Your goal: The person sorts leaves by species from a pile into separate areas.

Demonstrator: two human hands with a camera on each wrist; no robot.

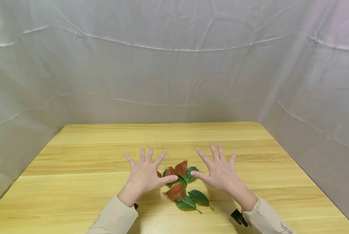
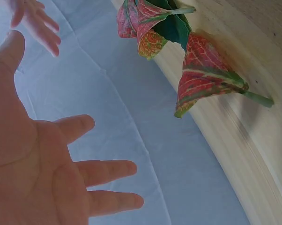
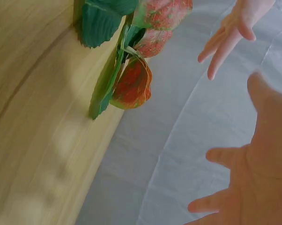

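Several leaves lie in a loose cluster on the table, some red and curled, others green with toothed edges. A red leaf (image 1: 176,191) and two green leaves (image 1: 199,197) are nearest the person. Behind them are more red leaves (image 1: 181,169) and another green leaf (image 1: 192,174). To the left of the cluster, the left hand (image 1: 145,175) hovers palm down, fingers spread, its thumb partly covering leaves in the head view. Opposite it, the right hand (image 1: 221,172) is spread in the same way. Both wrist views show a gap between the hand and the curled red leaves (image 2: 206,75) (image 3: 133,84).
The wooden table (image 1: 89,195) has rounded far corners. Grey-white sheeting (image 1: 174,74) hangs behind it and along both sides. A small black device (image 1: 238,217) shows under the right wrist. Tiny dark specks (image 1: 149,204) dot the wood beside the left wrist.
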